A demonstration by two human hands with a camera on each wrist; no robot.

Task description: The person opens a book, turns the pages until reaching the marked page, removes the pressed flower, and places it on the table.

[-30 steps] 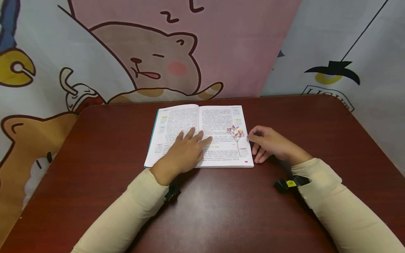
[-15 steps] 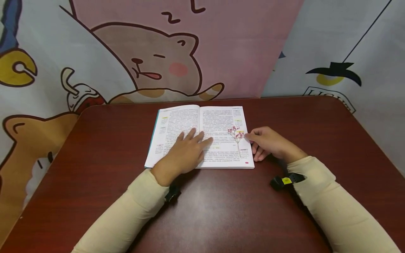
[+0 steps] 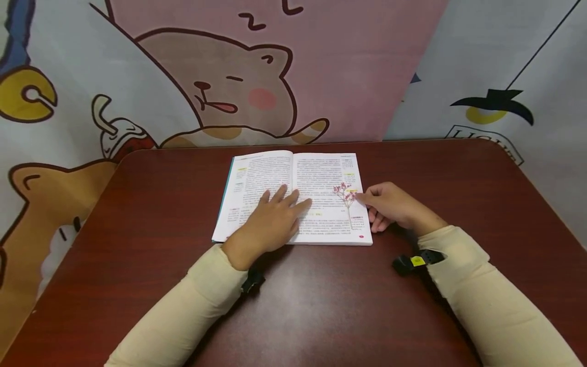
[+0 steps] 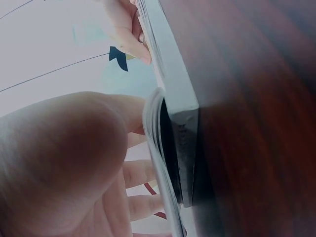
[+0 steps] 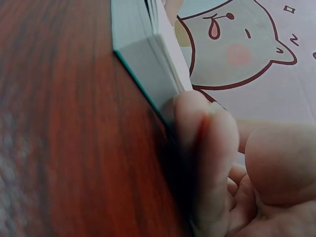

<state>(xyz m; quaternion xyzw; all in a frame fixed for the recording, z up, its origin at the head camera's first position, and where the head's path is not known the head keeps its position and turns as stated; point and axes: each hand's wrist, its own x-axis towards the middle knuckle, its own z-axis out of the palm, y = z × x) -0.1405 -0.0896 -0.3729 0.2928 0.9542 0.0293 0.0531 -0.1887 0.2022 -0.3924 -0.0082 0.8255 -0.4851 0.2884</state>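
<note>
An open book lies on the table, printed pages up. On its right page is a dried flower sprig with small pink-red blossoms and a thin stem. My left hand rests on the book across the centre fold, fingers spread. In the left wrist view, the left palm stands beside the curved page edges. My right hand holds the book's right edge, its thumb on the page beside the blossoms and its other fingers curled at the side. The right wrist view has these curled fingers against the page block; the thumb's contact is hidden there.
The dark red-brown table extends around the book. Behind it hangs a cloth with cartoon animals. Black wrist straps show at both cuffs.
My right hand has moved slightly left, its thumb going from the book's edge onto the page beside the blossoms. The left hand stays in place on the book. The head view has shifted slightly.
</note>
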